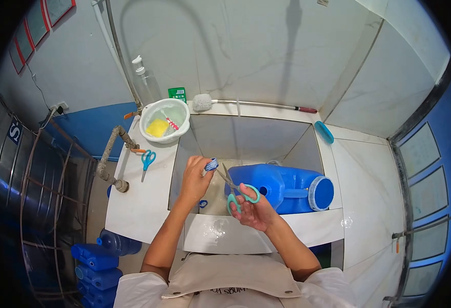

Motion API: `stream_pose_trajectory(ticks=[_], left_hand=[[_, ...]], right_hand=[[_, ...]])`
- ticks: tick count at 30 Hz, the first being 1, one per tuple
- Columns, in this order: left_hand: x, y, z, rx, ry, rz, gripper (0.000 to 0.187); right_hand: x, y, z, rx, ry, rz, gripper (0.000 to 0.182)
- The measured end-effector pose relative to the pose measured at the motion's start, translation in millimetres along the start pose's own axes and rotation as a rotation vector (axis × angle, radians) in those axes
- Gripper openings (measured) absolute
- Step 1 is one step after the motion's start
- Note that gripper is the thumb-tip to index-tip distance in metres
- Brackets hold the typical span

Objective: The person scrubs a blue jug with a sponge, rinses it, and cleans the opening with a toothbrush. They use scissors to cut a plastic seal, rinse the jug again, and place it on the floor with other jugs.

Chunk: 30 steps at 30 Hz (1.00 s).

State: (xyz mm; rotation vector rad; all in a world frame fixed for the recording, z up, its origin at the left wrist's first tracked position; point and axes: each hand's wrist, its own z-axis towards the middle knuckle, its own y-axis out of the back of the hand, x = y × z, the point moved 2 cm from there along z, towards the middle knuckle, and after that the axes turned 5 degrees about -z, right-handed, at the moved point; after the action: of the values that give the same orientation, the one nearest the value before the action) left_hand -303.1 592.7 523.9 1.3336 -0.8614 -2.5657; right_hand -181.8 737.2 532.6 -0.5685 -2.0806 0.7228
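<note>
My left hand (193, 179) pinches a small crumpled blue-and-white piece (211, 165), perhaps plastic, above the left part of the sink (210, 128). In my right hand (256, 209) is a pair of scissors (230, 180) with light teal handles. Its blades are parted and point up and left, close to the piece. Right of the scissors, a large blue water jug (256, 174) lies on its side in the sink, its capped neck to the right. A small blue scrap (203, 204) lies below my left hand.
Left of the sink are a white basin (186, 124) with a yellow sponge (157, 128), other scissors (147, 160) and a pipe (105, 159). A long-handled brush (259, 105) lies along the back ledge, a blue brush (324, 132) at right. Blue jugs (97, 256) stand lower left.
</note>
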Motion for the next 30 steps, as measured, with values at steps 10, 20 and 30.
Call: stream_pose_trajectory(ticks=[10,20,30], left_hand=[[-13,-2,-1,0.009,-0.082,-0.003,0.022],[-21,-10,-12,0.001,0.142,-0.203,0.020],[-25,-1,-3,-0.014,-0.104,0.048,0.020]], right_hand=[[2,1,-5,0.151,-0.022,-0.113,0.050],[11,6,-22,-0.074,0.247,-0.268,0.047],[-1,3,-15,0.117,-0.005,-0.112,0.052]])
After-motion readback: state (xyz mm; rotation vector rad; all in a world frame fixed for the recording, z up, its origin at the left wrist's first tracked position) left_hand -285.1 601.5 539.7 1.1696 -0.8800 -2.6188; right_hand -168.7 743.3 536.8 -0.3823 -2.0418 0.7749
